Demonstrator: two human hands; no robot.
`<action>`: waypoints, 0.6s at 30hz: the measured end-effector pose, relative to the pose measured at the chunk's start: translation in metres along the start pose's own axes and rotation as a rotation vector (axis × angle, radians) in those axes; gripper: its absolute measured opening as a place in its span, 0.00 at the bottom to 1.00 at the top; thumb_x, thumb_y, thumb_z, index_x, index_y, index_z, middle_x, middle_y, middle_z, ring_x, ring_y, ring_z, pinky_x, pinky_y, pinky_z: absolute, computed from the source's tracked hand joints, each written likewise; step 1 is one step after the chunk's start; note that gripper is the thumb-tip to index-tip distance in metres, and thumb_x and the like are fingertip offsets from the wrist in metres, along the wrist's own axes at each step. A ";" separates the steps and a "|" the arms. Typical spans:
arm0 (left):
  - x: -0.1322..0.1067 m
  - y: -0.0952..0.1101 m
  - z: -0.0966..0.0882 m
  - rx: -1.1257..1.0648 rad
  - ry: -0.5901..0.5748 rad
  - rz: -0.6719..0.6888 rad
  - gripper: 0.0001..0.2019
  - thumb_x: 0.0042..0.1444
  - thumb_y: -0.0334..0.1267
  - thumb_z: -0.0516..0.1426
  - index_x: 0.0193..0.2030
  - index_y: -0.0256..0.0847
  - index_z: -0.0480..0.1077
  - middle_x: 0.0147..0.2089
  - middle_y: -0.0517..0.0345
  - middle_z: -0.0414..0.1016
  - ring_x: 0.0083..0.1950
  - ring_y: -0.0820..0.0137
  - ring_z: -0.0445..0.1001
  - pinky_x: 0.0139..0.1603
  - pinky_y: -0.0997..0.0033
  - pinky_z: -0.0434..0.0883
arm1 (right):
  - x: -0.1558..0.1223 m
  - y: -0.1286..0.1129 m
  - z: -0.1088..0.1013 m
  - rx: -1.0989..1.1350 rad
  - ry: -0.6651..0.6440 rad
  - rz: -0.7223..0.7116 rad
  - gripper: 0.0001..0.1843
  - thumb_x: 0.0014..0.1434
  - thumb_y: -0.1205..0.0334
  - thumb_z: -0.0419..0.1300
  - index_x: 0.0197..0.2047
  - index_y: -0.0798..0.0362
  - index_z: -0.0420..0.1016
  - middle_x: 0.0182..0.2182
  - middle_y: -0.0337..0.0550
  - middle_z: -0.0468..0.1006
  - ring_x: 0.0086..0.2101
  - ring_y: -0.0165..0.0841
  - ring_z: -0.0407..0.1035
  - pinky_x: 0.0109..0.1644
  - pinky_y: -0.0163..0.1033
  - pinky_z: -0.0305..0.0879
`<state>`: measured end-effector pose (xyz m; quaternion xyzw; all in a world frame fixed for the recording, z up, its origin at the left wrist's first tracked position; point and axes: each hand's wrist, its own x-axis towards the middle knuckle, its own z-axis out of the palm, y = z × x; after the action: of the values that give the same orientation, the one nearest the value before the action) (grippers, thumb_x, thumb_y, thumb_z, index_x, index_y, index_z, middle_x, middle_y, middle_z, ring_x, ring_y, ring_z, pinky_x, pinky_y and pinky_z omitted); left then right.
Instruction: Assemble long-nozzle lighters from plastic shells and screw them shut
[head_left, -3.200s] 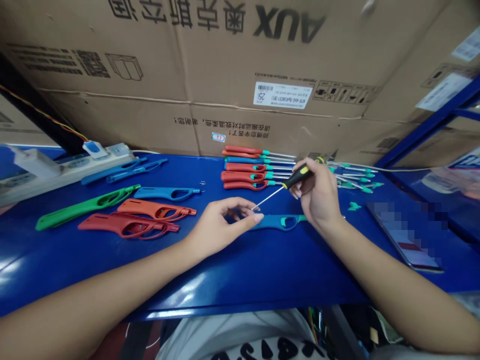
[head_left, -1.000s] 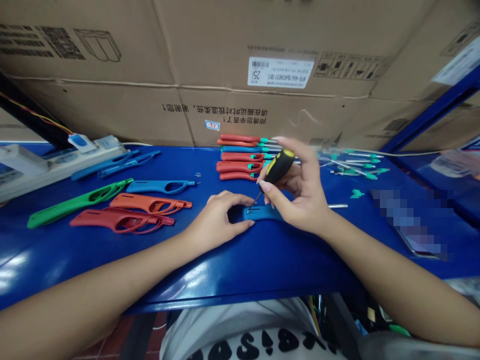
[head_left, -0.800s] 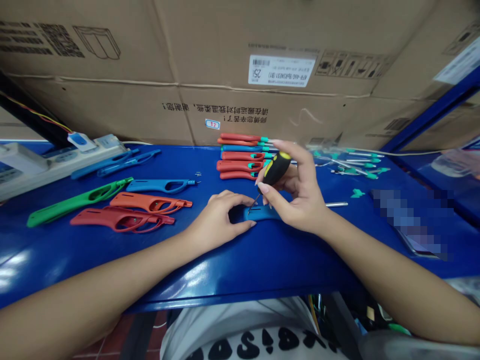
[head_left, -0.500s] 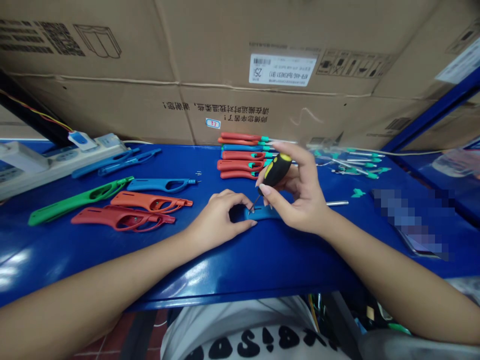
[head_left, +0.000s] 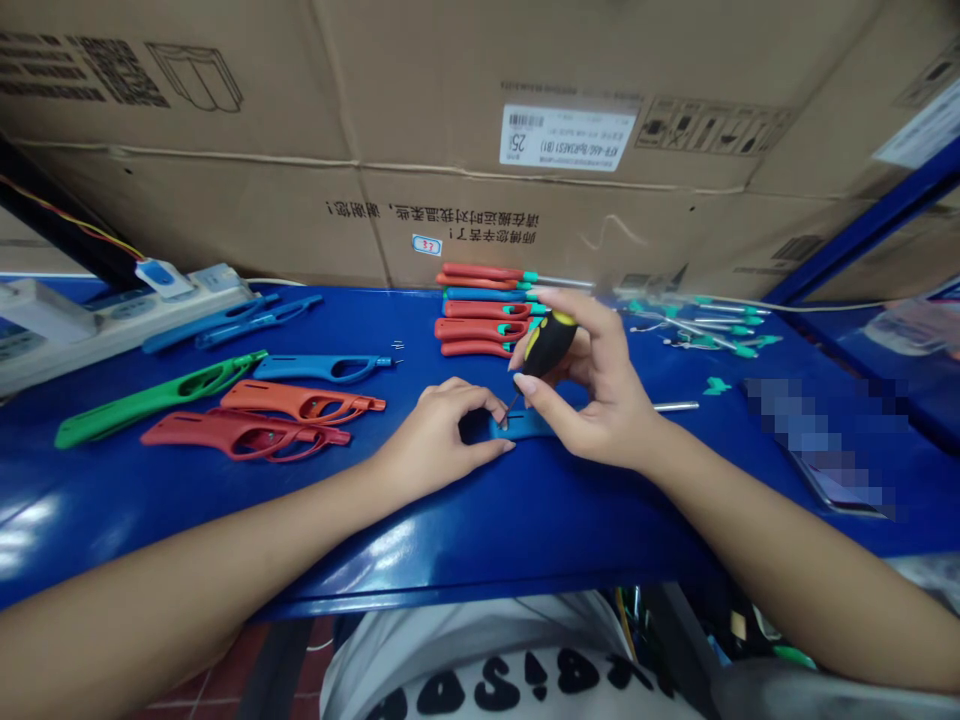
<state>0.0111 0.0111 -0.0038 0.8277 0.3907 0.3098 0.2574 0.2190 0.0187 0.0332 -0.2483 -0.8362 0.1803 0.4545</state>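
Observation:
My right hand (head_left: pixel 604 390) is closed round a black and yellow screwdriver (head_left: pixel 550 345), tilted with its thin shaft pointing down and left. Its tip meets the near end of a blue lighter (head_left: pixel 529 425) lying flat on the table. The thumb and forefinger of my left hand (head_left: pixel 435 430) pinch that end of the lighter, one on each side of the tip. A metal tube (head_left: pixel 676 406) sticks out at the right, in line with the lighter. My right hand hides the lighter's middle; whether a screw sits under the tip, I cannot tell.
Left of my hands lie green (head_left: pixel 157 402), orange (head_left: pixel 300 402), red (head_left: pixel 240 436) and blue (head_left: pixel 322 368) lighter casings. Assembled lighters (head_left: pixel 480 330) are stacked behind. Metal tubes with green ends (head_left: pixel 720 325) and a phone (head_left: pixel 832 450) lie right. A power strip (head_left: pixel 127 325) and cardboard boxes (head_left: pixel 420 120) border the table.
The screwdriver's handle and my right hand have shifted very slightly left and down. My left hand keeps its pinch on the lighter.

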 end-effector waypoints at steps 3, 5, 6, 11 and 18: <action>0.000 0.000 0.000 0.001 0.001 -0.004 0.09 0.54 0.36 0.68 0.39 0.43 0.73 0.42 0.60 0.80 0.48 0.61 0.75 0.54 0.57 0.68 | 0.002 -0.001 -0.003 -0.101 -0.002 -0.087 0.39 0.65 0.62 0.61 0.73 0.38 0.47 0.67 0.49 0.63 0.46 0.38 0.76 0.37 0.42 0.79; 0.000 -0.001 0.001 -0.001 0.002 -0.007 0.09 0.54 0.36 0.68 0.39 0.43 0.73 0.42 0.60 0.80 0.48 0.61 0.75 0.54 0.57 0.68 | 0.002 -0.002 -0.005 -0.149 -0.020 -0.097 0.40 0.65 0.63 0.62 0.73 0.38 0.47 0.67 0.49 0.64 0.48 0.41 0.76 0.41 0.45 0.80; 0.000 -0.001 0.001 -0.001 0.005 -0.010 0.09 0.54 0.37 0.68 0.39 0.43 0.74 0.42 0.60 0.80 0.48 0.61 0.75 0.54 0.57 0.68 | 0.003 -0.002 -0.005 -0.165 -0.028 -0.095 0.40 0.65 0.63 0.61 0.74 0.38 0.46 0.67 0.49 0.65 0.50 0.42 0.76 0.44 0.47 0.81; 0.001 -0.001 0.002 0.027 0.013 -0.020 0.09 0.54 0.38 0.68 0.39 0.43 0.74 0.42 0.58 0.81 0.47 0.60 0.75 0.52 0.57 0.68 | 0.004 -0.003 -0.004 -0.248 0.004 -0.200 0.39 0.65 0.58 0.64 0.73 0.38 0.49 0.64 0.47 0.70 0.55 0.43 0.74 0.54 0.48 0.78; 0.002 -0.001 0.002 -0.014 -0.009 -0.010 0.07 0.55 0.38 0.68 0.37 0.44 0.74 0.42 0.60 0.81 0.48 0.61 0.76 0.55 0.57 0.68 | 0.013 -0.010 -0.008 -0.233 -0.056 -0.011 0.34 0.71 0.58 0.52 0.76 0.43 0.44 0.71 0.51 0.59 0.52 0.43 0.75 0.51 0.49 0.78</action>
<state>0.0131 0.0125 -0.0054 0.8254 0.3914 0.3074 0.2664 0.2170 0.0189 0.0518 -0.2899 -0.8652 0.0864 0.4000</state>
